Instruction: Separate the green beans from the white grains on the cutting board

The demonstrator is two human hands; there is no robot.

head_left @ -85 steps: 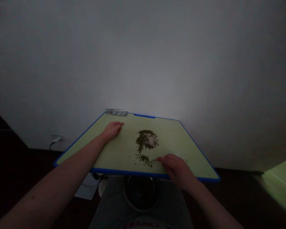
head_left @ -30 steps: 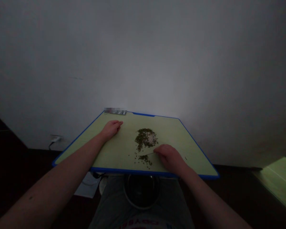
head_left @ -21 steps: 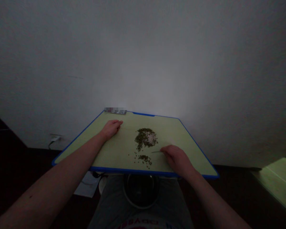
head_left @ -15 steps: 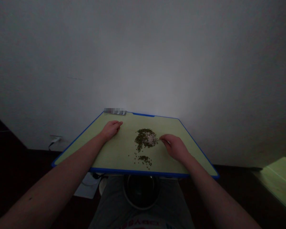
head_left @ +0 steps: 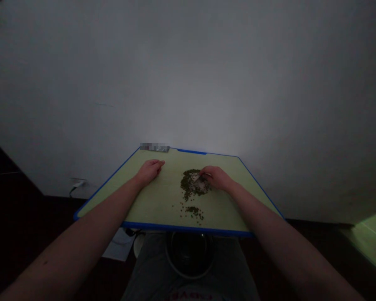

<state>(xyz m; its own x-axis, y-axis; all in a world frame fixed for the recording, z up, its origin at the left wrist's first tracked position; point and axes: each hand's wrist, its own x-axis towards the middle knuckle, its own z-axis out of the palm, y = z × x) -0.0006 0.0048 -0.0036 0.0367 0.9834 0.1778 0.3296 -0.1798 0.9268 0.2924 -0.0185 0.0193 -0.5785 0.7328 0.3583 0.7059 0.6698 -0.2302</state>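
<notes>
1. A pale grey wall [head_left: 188, 75] fills most of my view, lit brightest just above the far edge of the tabletop and fading to dim at the corners.
2. A dark floor [head_left: 19, 217] meets the foot of the wall, and a glowing green patch [head_left: 371, 240] lies at the lower right; I can't tell what it is.
3. The tabletop [head_left: 163, 211] is pale green with a blue rim [head_left: 188, 228], and its near edge sits just past my lap in grey shorts [head_left: 144, 267].
4. Below that edge I see a round dark vessel [head_left: 189, 255] with a pale rim, and a white sheet of paper [head_left: 119, 246] on the floor.
5. A wall socket [head_left: 78, 183] low on the wall has a dark cord [head_left: 71, 192] running down from it.
6. My hands are well apart. My left hand [head_left: 148, 171] rests loosely curled on the bare tabletop, holding nothing.
7. My right hand [head_left: 216, 177] sits at the edge of the heap of small dark green grains [head_left: 188, 188], in the middle of the tabletop. Its fingertips [head_left: 203, 174] are drawn together at a pale patch [head_left: 196, 179] in the heap; whether they pinch anything is too small to tell.
8. A smaller cluster of the grains [head_left: 193, 211] lies nearer me, with a few strays around it.
9. A blurred object [head_left: 155, 147] sits on the far edge.
</notes>
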